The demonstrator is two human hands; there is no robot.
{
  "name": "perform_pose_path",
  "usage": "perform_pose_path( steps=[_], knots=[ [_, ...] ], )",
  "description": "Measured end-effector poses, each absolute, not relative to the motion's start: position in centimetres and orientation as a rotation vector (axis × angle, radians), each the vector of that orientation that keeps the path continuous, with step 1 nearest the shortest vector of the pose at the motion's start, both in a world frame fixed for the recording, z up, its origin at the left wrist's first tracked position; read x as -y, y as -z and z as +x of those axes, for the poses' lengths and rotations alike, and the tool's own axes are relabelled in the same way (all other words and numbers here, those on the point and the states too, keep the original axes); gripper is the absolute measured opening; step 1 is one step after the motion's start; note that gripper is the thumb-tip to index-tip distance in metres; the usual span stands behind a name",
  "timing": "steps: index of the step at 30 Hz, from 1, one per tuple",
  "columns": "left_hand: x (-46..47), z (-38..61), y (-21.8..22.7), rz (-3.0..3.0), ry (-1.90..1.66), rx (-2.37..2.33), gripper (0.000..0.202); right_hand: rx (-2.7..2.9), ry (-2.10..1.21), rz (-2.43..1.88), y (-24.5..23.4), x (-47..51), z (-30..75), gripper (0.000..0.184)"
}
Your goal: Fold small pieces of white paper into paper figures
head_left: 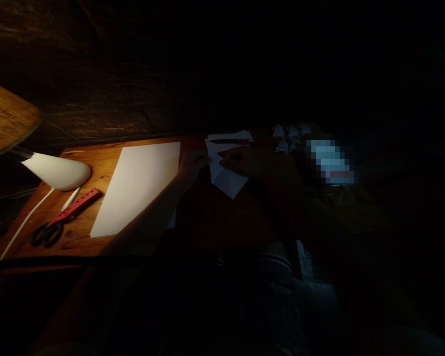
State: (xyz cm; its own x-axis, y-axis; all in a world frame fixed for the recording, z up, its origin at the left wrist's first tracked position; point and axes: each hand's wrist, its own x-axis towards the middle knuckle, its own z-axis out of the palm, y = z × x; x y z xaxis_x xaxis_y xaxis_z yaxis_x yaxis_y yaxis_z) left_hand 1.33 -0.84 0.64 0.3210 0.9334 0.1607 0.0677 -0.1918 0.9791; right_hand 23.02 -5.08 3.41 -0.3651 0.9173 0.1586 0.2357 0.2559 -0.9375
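Note:
A creased white sheet of paper (230,184) lies over the dark wooden table, its lower corner pointing toward me. My left hand (193,162) has its fingers curled and closed at the sheet's left edge. On the sheet's right side, my right hand (242,160) pinches the paper with the fingertips. Just beyond both hands, a knife-like tool (226,141) with a dark blade and reddish handle rests on more white paper (230,134). Dim light hides much of the right hand.
A stack of white paper (141,183) lies left under a lamp (57,170). Red-sheathed scissors (72,210) and a white stick-like item (70,199) are beside it. Several small folded paper pieces (282,144) sit at back right, near a bright pixelated rectangle (332,160).

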Motion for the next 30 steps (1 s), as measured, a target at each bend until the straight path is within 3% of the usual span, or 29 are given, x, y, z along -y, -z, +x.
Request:
perform_pose_path(
  steps=[30],
  knots=[
    [1.4, 1.6, -1.6, 1.630, -0.986, -0.901, 0.028, 1.661, -1.019, -1.164, -3.5, 4.9, 23.3, 0.053]
  ],
)
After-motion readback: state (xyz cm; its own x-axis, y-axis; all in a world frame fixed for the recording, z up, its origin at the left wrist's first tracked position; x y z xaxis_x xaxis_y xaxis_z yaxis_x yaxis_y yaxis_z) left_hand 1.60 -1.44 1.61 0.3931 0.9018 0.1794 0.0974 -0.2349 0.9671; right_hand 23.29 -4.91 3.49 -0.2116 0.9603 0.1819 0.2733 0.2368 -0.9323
